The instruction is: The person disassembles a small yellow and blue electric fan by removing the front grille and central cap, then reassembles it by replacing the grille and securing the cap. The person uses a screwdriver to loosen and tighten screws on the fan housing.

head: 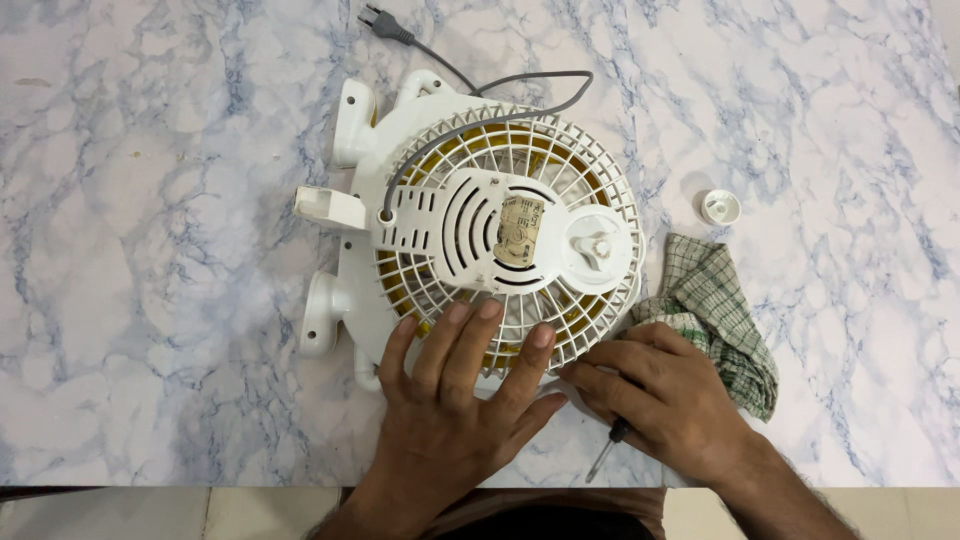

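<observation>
While the left hand (450, 400) presses flat, fingers spread, on the fan (480, 230) lying grille-up on the table (150, 150), the right hand (665, 395) grips a screwdriver (608, 450), apparently at a rim fastener; next calls for steady turning.

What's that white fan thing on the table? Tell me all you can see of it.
The white fan looks like plastic and lies grille-down, its back up, on the marble table. Yellow shows through the round grille. A vented motor cover, three stubby mounts and a grey cord with an unplugged plug show. The left hand presses its near rim.
</observation>
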